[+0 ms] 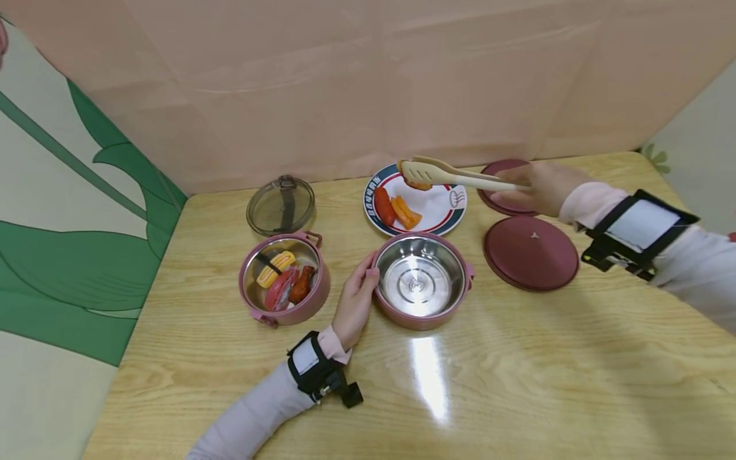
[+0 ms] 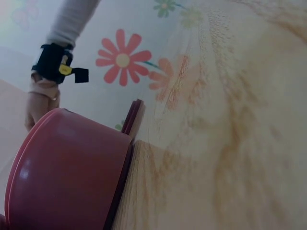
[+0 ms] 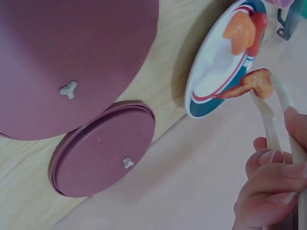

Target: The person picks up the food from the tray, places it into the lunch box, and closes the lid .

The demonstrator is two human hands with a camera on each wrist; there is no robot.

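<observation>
holding the wing (image 3: 261, 84) in the tongs (image 1: 460, 177), raised by the plate (image 1: 438, 203), looks like the step in hand; right hand (image 1: 543, 185) curled round the tongs, left hand (image 1: 353, 305) gripping the pot (image 1: 422, 321). next likely calls for swinging over the pot, then loosening.

Looks like a playroom or kindergarten, though hard to confirm in so tight a view: decorated with cartoon leaves (image 1: 63, 268) left of the left fingers (image 1: 362, 267) and flowers (image 2: 123, 60) right of the right fingers (image 3: 264, 191), stocked with toy-like food (image 1: 384, 206) left of those.
</observation>
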